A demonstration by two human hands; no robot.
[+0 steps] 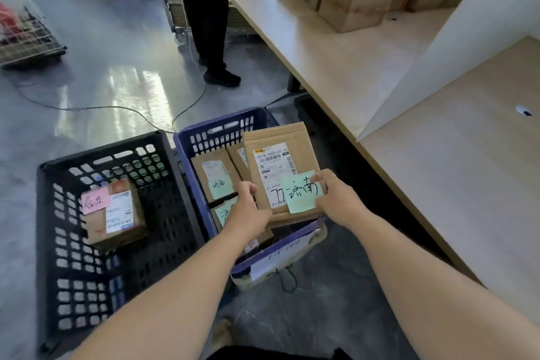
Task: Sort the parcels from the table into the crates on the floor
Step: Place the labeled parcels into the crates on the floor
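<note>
Seemingly left hand (249, 207) and right hand (336, 199) pinch the parcel (274, 161), corners hidden.

Both bare forearms reach forward and down. The left hand (252, 207) grips the parcel (274, 137) at its left edge with curled fingers; the right hand (336, 199) pinches its right edge.

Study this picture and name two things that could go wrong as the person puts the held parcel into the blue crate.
1. The right hand has its grip partly on the green sticky note on the flat brown cardboard parcel; the note may peel off.
2. The blue plastic crate already holds several brown parcels, so this one, also held by the left hand, may land tilted on them.
</note>
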